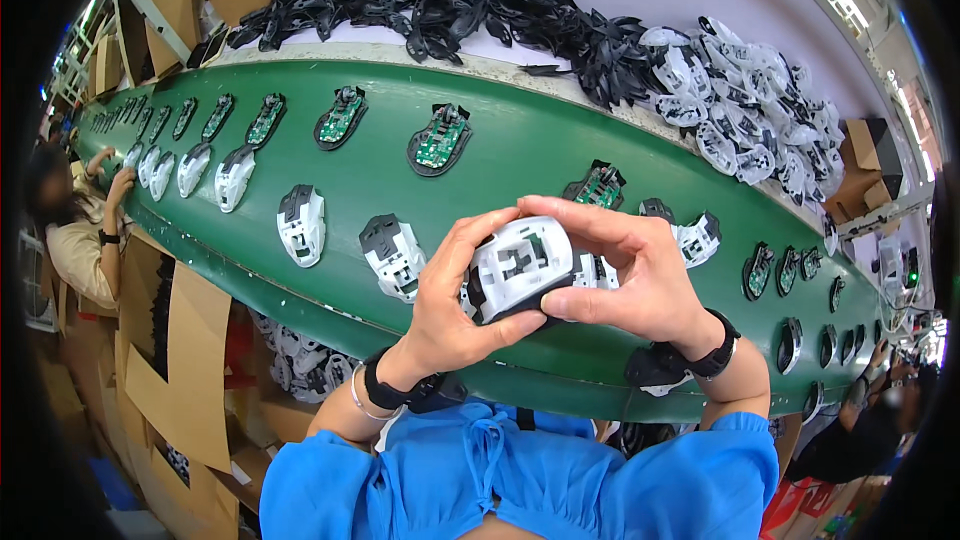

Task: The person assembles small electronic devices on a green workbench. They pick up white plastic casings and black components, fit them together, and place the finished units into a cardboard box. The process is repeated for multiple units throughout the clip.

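Observation:
Above the green belt, I hold a computer mouse (522,266) with a white cutout shell and a dark lower edge. My left hand (446,292) curls round its left side, thumb along the bottom. My right hand (632,278) grips the other side, fingertips over the top and thumb at the lower edge. Behind the hands lies a mouse base with a green circuit board (600,186), partly covered. White-and-black mouse shells rest nearby: one (393,256) left of my left hand and another (698,239) beyond my right. Others are partly hidden under my hands.
Mouse bases and shells sit in rows along the green belt (530,145). A ledge behind bears heaped black plastic parts (450,10) and white shells (745,105). Cardboard boxes (195,360) stand at lower left. Co-workers are at far left (88,240) and far right (850,430).

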A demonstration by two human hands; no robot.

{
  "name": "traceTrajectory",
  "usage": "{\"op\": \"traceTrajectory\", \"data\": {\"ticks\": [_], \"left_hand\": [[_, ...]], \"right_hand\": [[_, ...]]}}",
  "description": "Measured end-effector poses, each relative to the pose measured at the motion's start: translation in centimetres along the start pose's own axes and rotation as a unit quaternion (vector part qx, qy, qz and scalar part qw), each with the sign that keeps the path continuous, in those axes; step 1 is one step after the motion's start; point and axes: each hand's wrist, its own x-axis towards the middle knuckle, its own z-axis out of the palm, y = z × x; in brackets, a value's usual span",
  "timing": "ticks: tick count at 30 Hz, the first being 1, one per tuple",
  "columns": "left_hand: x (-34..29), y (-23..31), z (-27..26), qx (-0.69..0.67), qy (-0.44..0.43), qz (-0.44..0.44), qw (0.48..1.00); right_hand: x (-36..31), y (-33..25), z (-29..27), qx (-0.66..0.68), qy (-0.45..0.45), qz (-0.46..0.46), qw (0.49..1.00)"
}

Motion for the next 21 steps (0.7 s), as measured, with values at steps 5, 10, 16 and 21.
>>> {"op": "traceTrajectory", "data": {"ticks": [5, 10, 16, 21], "left_hand": [[0.0, 0.5, -0.1, 0.036, -0.039, 0.047, 0.997], [0.4, -0.4, 0.3, -0.001, -0.057, -0.053, 0.997], [0.9, -0.4, -0.4, 0.022, -0.114, -0.158, 0.981], [2.4, 1.3, -0.2, -0.042, -0.182, -0.288, 0.939]], "right_hand": [[-1.2, -0.2, 0.2, -0.065, 0.051, -0.033, 0.996], [-1.0, 0.3, -0.5, 0.097, 0.060, 0.059, 0.992], [0.2, 1.2, -3.2, 0.056, 0.083, 0.078, 0.992], [1.4, -0.1, -4.0, -0.236, -0.045, 0.083, 0.967]]}}
